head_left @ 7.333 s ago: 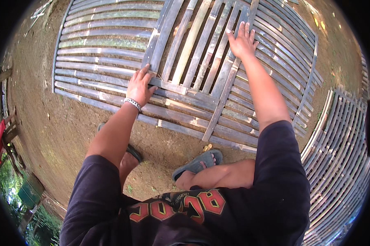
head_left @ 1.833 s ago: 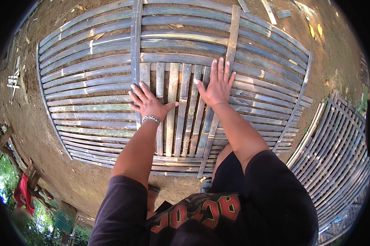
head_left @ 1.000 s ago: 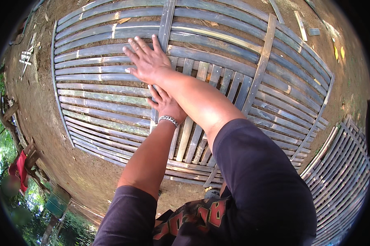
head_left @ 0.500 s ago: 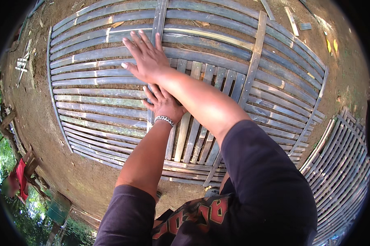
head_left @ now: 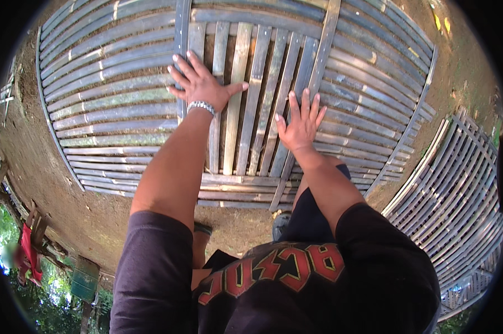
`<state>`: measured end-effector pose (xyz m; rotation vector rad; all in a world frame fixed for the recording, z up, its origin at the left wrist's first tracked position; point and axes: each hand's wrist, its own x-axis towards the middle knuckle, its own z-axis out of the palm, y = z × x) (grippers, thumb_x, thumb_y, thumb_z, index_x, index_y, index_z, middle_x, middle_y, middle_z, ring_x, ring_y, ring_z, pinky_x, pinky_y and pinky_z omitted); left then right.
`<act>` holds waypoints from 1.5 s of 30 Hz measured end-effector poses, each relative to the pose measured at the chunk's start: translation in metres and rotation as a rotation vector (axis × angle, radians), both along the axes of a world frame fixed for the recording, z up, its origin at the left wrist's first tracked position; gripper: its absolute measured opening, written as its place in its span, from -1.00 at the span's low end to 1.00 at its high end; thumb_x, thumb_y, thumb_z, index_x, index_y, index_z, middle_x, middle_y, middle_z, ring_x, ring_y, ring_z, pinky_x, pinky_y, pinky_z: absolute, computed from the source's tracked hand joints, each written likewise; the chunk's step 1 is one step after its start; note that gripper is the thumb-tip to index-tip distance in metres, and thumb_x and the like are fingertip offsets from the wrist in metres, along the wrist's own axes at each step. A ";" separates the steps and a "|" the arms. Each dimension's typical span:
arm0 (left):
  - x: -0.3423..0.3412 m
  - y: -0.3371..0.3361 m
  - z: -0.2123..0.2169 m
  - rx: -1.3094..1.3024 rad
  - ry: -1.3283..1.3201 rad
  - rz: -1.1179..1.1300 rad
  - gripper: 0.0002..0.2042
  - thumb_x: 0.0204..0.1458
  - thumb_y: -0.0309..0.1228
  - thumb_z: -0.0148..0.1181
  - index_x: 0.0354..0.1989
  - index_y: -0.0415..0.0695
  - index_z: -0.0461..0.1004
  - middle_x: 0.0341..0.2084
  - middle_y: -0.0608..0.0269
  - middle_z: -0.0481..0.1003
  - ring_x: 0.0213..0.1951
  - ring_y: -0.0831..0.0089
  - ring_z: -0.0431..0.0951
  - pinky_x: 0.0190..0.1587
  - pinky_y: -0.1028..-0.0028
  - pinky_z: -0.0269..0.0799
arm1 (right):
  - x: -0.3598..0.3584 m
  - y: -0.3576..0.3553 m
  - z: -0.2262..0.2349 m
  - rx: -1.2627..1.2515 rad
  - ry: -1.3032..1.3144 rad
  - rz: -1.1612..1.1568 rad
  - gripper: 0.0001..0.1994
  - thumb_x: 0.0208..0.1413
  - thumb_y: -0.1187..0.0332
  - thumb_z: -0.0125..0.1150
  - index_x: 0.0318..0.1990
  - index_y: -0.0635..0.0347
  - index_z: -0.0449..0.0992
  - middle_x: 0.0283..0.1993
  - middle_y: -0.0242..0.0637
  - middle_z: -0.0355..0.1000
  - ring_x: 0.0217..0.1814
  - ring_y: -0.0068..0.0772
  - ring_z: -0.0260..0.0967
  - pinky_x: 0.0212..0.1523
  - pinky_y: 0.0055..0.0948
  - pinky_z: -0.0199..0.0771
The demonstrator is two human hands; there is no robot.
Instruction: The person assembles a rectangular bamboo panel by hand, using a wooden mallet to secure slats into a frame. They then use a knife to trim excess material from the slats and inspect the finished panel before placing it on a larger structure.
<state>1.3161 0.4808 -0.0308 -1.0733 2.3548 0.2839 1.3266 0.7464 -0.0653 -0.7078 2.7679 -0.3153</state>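
My left hand (head_left: 202,88) and right hand (head_left: 300,128) rest palm-down, fingers spread, gripping nothing, on the bamboo panel (head_left: 238,61) over the dirt (head_left: 112,222). Looks stiff, broad, maybe heavy; I'd grab the crossbars (head_left: 323,44), not thin slats (head_left: 257,67).

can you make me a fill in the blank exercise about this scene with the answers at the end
1. The silver bracelet is worn on the person's ____ side.
2. The right hand is palm ____ over the bamboo slats.
3. The leaves in the upper right part of the picture are ____ in colour.
4. Another bamboo panel lies toward the ____ edge of the picture.

Missing words: left; down; yellow; right
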 end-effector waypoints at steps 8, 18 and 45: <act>-0.015 0.006 0.017 0.080 -0.034 0.005 0.51 -0.42 0.48 0.34 0.51 -0.19 -0.49 0.50 -0.20 -0.52 0.50 -0.18 -0.54 0.45 -0.19 -0.33 | 0.005 0.008 -0.018 0.016 0.105 -0.011 -0.31 0.20 -0.16 0.04 0.46 -0.25 0.14 0.58 -0.13 -0.14 0.62 0.24 -0.39 0.46 0.42 -0.50; 0.136 -0.025 0.014 0.089 0.629 0.104 0.22 -0.13 0.43 0.20 0.50 -0.25 -0.17 0.51 -0.17 -0.17 0.52 -0.09 -0.27 0.43 -0.25 -0.36 | 0.009 0.007 -0.025 -0.033 0.284 -0.019 -0.32 0.21 -0.21 0.03 0.46 -0.33 0.16 0.61 -0.33 -0.12 0.64 0.01 -0.32 0.51 0.28 -0.47; 0.416 0.128 0.055 0.141 -0.106 0.141 0.28 -0.19 0.18 0.46 0.54 -0.05 -0.36 0.52 -0.09 -0.45 0.53 -0.04 -0.47 0.42 -0.21 -0.15 | 0.214 -0.026 0.068 -0.003 -0.109 0.776 -0.63 0.17 0.47 -0.01 0.15 0.24 0.37 0.06 -0.04 0.35 0.17 -0.03 0.32 0.18 -0.18 0.46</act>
